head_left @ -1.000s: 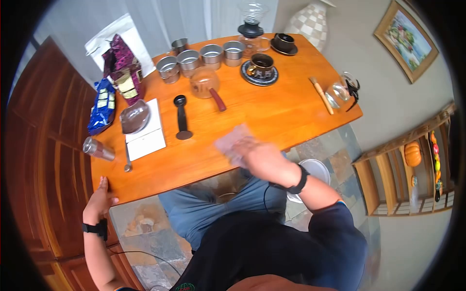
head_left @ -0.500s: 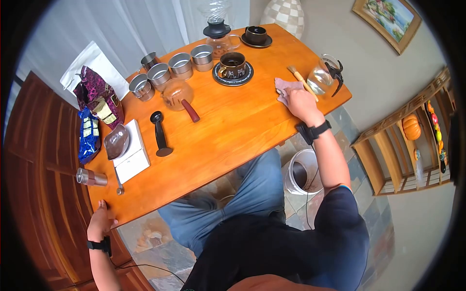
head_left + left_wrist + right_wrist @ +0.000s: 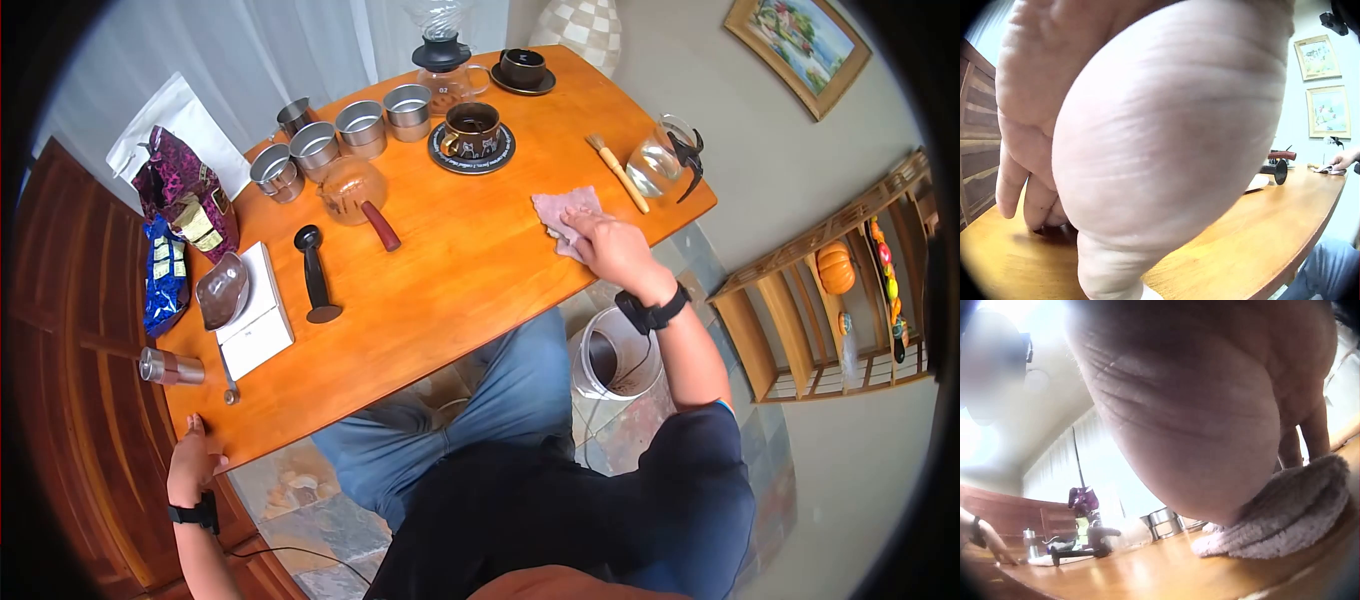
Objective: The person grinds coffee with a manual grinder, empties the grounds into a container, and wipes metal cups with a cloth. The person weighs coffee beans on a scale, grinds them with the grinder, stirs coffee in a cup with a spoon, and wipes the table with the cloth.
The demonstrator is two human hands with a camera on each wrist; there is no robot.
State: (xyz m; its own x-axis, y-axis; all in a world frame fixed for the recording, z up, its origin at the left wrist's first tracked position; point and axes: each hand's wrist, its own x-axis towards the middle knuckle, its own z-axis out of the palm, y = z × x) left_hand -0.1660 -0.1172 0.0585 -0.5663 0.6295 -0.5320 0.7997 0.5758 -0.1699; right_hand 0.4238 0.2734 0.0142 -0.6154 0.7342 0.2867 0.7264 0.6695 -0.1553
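Note:
My right hand (image 3: 618,252) presses a pinkish-grey cloth (image 3: 566,222) onto the wooden table (image 3: 450,290), near its front edge on the right. In the right wrist view the fingers reach down onto the bunched cloth (image 3: 1285,519). A brush (image 3: 620,175) with a wooden handle lies just beyond the cloth, beside a glass pot of clear liquid (image 3: 655,168). At the table's front left corner rests my left hand (image 3: 192,462), fingers extended and holding nothing. The left wrist view shows that hand (image 3: 1160,137) large, with fingertips on the tabletop.
Several metal cups (image 3: 315,150), a glass pot with a red handle (image 3: 352,190), a black scoop (image 3: 315,275), a cup on a saucer (image 3: 472,132) and a dripper (image 3: 440,55) stand or lie behind. A scale (image 3: 262,325) and bags (image 3: 185,195) are left; a bucket (image 3: 625,375) is below.
My right hand and the cloth swept right across the table, then came back a little left and nearer, away from the brush. The left hand stays at the corner while the head view shifts.

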